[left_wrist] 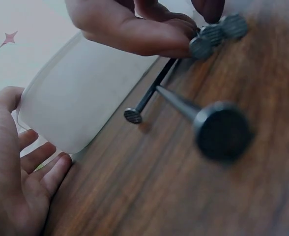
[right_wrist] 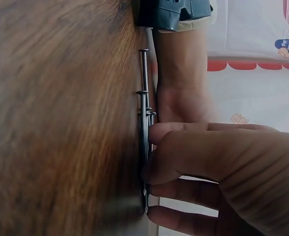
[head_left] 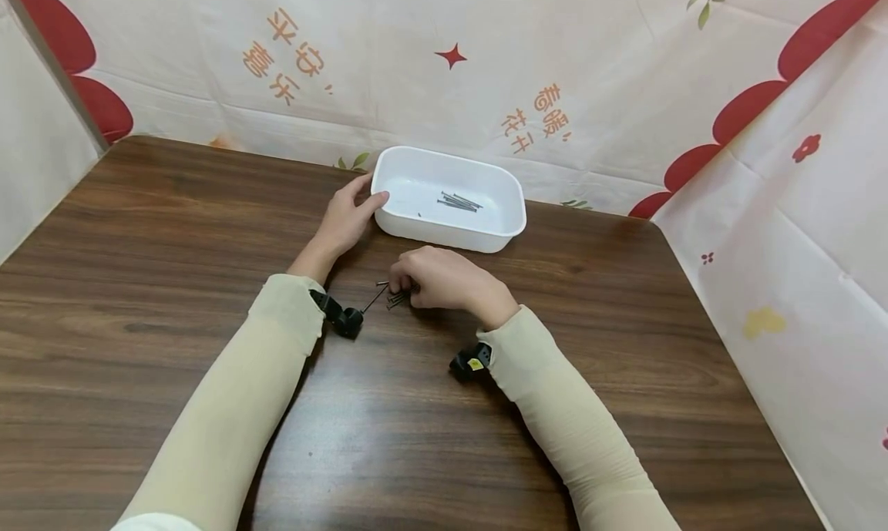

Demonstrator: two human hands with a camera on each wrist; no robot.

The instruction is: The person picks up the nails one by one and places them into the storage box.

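My left hand [head_left: 343, 219] holds the left end of a white plastic box [head_left: 444, 233], its thumb at the rim and its fingers against the outer wall. Several grey nails [head_left: 459, 202] lie inside that box. In front of the box, my right hand [head_left: 447, 278] pinches a few nails [head_left: 397, 298] low over the table, heads pointing toward me. The left wrist view shows a large nail head [left_wrist: 223, 132] close up, beside another nail [left_wrist: 145, 104]. From the right wrist, the nails [right_wrist: 143, 110] appear side by side along the tabletop, their lower parts partly hidden by fingers.
The brown wood-grain table [head_left: 173, 361] spreads out on both sides of the arms. A white patterned cloth [head_left: 388, 68] hangs behind the table's back edge, close to the box. Black wrist cameras [head_left: 348, 323] sit on both cuffs, near the tabletop. A tiny dark speck [head_left: 419, 215] shows inside the box.
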